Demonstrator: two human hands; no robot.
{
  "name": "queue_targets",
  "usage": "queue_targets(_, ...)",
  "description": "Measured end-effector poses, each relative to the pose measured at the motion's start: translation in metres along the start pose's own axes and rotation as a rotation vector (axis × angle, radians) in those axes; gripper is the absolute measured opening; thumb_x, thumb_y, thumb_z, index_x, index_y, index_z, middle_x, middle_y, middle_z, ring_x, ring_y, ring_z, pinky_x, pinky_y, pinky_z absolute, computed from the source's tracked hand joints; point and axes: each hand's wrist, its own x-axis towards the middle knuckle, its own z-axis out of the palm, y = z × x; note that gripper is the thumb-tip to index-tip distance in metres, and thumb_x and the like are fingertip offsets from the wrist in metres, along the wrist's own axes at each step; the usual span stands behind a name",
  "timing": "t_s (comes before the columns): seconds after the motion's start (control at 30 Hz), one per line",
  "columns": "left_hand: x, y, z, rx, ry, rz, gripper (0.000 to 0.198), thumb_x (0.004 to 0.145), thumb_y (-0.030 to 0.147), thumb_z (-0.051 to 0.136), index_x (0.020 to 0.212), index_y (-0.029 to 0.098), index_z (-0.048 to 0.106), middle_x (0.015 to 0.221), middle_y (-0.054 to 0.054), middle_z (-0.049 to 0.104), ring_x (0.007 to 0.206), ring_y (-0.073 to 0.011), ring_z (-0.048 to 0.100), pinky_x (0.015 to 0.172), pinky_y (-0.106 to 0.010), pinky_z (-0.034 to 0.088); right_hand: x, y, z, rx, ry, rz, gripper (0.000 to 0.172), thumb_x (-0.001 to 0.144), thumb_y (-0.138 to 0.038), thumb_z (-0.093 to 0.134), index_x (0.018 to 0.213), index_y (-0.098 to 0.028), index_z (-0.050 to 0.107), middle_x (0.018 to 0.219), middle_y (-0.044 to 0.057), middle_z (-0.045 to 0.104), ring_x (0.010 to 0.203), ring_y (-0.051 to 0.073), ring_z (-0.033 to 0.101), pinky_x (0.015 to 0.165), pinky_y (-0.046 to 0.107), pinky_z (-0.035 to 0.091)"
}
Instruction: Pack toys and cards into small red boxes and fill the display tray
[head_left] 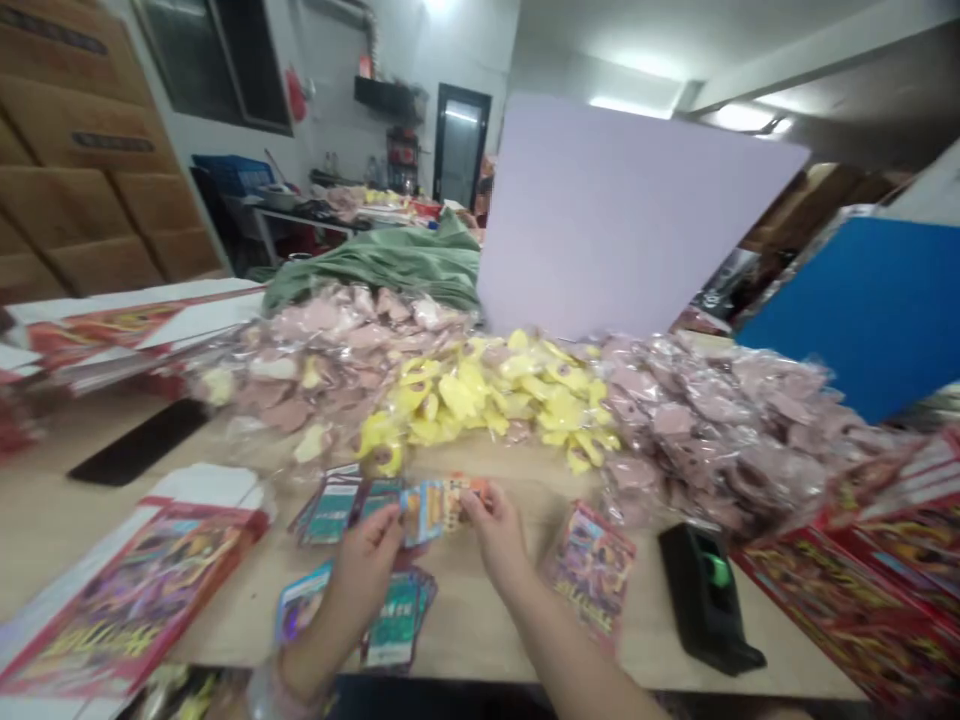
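Between my two hands, a small fan of cards (431, 510) with blue and orange faces is held above the table. My left hand (369, 555) pinches its left end. The orange right end sits between the thumb and fingers of my right hand (499, 530). Under and around my left hand lie piles of cards: a green-backed pile (330, 518) behind it, blue-edged cards (296, 598) partly hidden by my forearm, and another green-backed pile (391, 620) in front. A printed red pack (596, 560) lies right of my right hand, partly covered by my forearm.
A black tape dispenser (709, 600) stands at right, beside printed red boxes (862, 610). An open printed box (142, 590) and a dark flat slab (139, 442) lie at left. Yellow pieces (465, 390) and bagged pink pieces (697, 420) heap up behind, before a pale panel (622, 220).
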Motion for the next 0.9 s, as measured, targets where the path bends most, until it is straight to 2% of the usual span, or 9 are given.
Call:
queue_targets(0.1, -0.004, 0.018, 0.067, -0.046, -0.319, 0.056, 0.045, 0.089, 0.048, 0.030, 0.113, 0.020, 0.057, 0.093, -0.006, 0.064, 0.079, -0.0206, 0.061, 0.066, -0.033, 0.053, -0.029, 0.014, -0.074, 0.246, -0.055, 0.182, 0.026, 0.077, -0.042, 0.055, 0.087, -0.018, 0.057, 0.075, 0.004, 0.065, 0.064, 0.017, 0.060, 0.055, 0.028, 0.048)
queue_targets(0.17, 0.003, 0.035, 0.100, 0.113, -0.576, 0.207, 0.040, 0.089, 0.043, 0.035, 0.117, 0.023, 0.055, 0.103, -0.007, 0.062, 0.086, -0.0211, 0.060, 0.073, -0.033, 0.052, -0.044, 0.025, -0.140, 0.484, -0.086, 0.390, 0.029, 0.072, -0.040, 0.063, 0.091, -0.018, 0.060, 0.078, 0.005, 0.068, 0.063, 0.018, 0.063, 0.050, 0.027, 0.049)
queue_targets(0.3, 0.041, 0.056, 0.154, 0.629, -1.021, 0.776, 0.056, 0.083, 0.021, 0.050, 0.134, 0.038, 0.033, 0.142, -0.001, 0.034, 0.130, -0.0263, 0.029, 0.107, -0.047, 0.022, -0.040, 0.039, -0.270, 0.604, 0.377, 0.455, 0.032, 0.055, -0.032, 0.079, 0.082, -0.019, 0.066, 0.079, 0.003, 0.069, 0.064, 0.016, 0.064, 0.051, 0.023, 0.053)
queue_targets(0.4, 0.072, 0.047, 0.197, 0.735, -1.332, 1.073, 0.068, 0.075, 0.011, 0.056, 0.132, 0.042, 0.035, 0.144, 0.006, 0.029, 0.134, -0.0191, 0.020, 0.111, -0.041, 0.016, -0.016, 0.043, -0.321, 0.534, 0.531, 0.367, 0.037, 0.051, -0.031, 0.081, 0.083, -0.019, 0.066, 0.083, 0.002, 0.069, 0.070, 0.016, 0.064, 0.056, 0.024, 0.056)
queue_targets(0.5, 0.081, 0.026, 0.222, 0.922, -1.316, 1.116, 0.075, 0.059, 0.019, 0.071, 0.127, 0.037, 0.045, 0.143, -0.001, 0.031, 0.132, -0.0279, 0.023, 0.107, -0.046, 0.020, 0.008, 0.047, -0.330, 0.461, 0.546, 0.324, 0.041, 0.051, -0.036, 0.080, 0.085, -0.019, 0.066, 0.083, 0.002, 0.069, 0.072, 0.017, 0.064, 0.058, 0.025, 0.056)
queue_targets(0.6, 0.069, 0.008, 0.219, 1.156, -1.020, 0.903, 0.064, 0.063, 0.025, 0.068, 0.124, 0.036, 0.050, 0.138, -0.008, 0.039, 0.128, -0.0382, 0.026, 0.099, -0.059, 0.019, 0.029, 0.052, -0.318, 0.265, 0.432, 0.269, 0.037, 0.059, -0.043, 0.073, 0.085, -0.018, 0.066, 0.080, 0.003, 0.070, 0.070, 0.019, 0.064, 0.058, 0.029, 0.055)
queue_targets(0.7, 0.059, 0.003, 0.203, 1.258, -0.824, 0.712, 0.055, 0.072, 0.023, 0.059, 0.126, 0.026, 0.050, 0.131, -0.015, 0.047, 0.127, -0.0391, 0.027, 0.099, -0.059, 0.016, 0.048, 0.051, -0.288, -0.134, 0.183, 0.005, 0.030, 0.076, -0.043, 0.054, 0.085, -0.018, 0.068, 0.073, 0.005, 0.069, 0.068, 0.022, 0.064, 0.060, 0.032, 0.053)
queue_targets(0.8, 0.066, 0.009, 0.189, 1.100, -0.993, 0.843, 0.071, 0.069, 0.025, 0.062, 0.135, 0.016, 0.037, 0.136, -0.015, 0.041, 0.128, -0.0325, 0.029, 0.105, -0.046, 0.016, 0.065, 0.045, -0.247, -0.372, -0.046, -0.174, 0.024, 0.080, -0.033, 0.048, 0.084, -0.021, 0.069, 0.079, 0.005, 0.070, 0.077, 0.022, 0.064, 0.071, 0.034, 0.050)
queue_targets(0.9, 0.078, 0.015, 0.182, 1.011, -1.091, 0.947, 0.090, 0.060, 0.037, 0.069, 0.138, 0.017, 0.028, 0.128, -0.018, 0.047, 0.113, -0.0371, 0.043, 0.101, -0.051, 0.020, 0.090, 0.039, -0.213, -0.504, -0.214, -0.248, 0.021, 0.080, -0.025, 0.048, 0.079, -0.021, 0.069, 0.107, 0.007, 0.065, 0.102, 0.023, 0.057, 0.090, 0.036, 0.041)
